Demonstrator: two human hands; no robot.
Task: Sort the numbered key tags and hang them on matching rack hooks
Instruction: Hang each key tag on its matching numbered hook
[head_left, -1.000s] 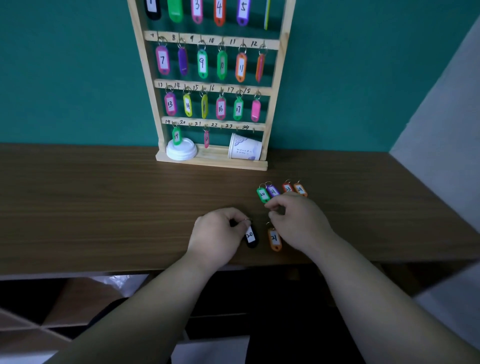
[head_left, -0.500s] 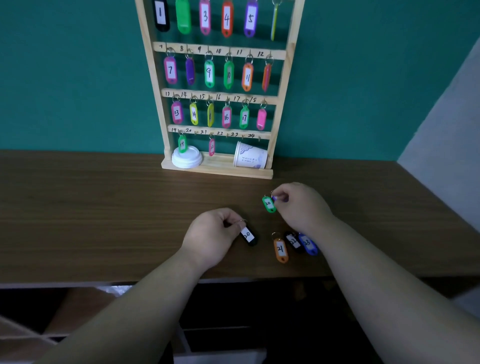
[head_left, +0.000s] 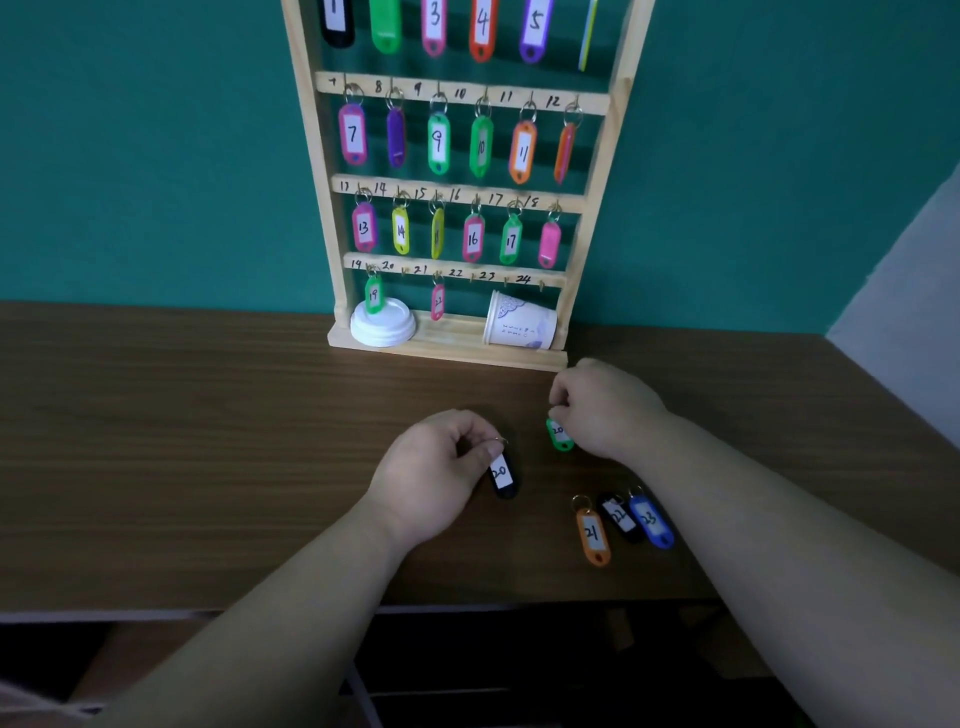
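Black tag, marked 20, is pinched by its ring in L hand, fingers curled, knuckles up. Green tag is pinched by curled R hand, just right of L. Rack is stood beyond both.

Key rack: upright at the back of the table.
Rack base: cup lid at the left end, paper cup on its side at the right end.
Bottom row: tag 19 hangs over the lid.
Left hand: in front of the rack, holding first tag 20.
Right hand: further right, nearer the rack, holding second tag 20.
Tag 21, tag 22, tag 23: side by side on the table, under the right forearm's near side.
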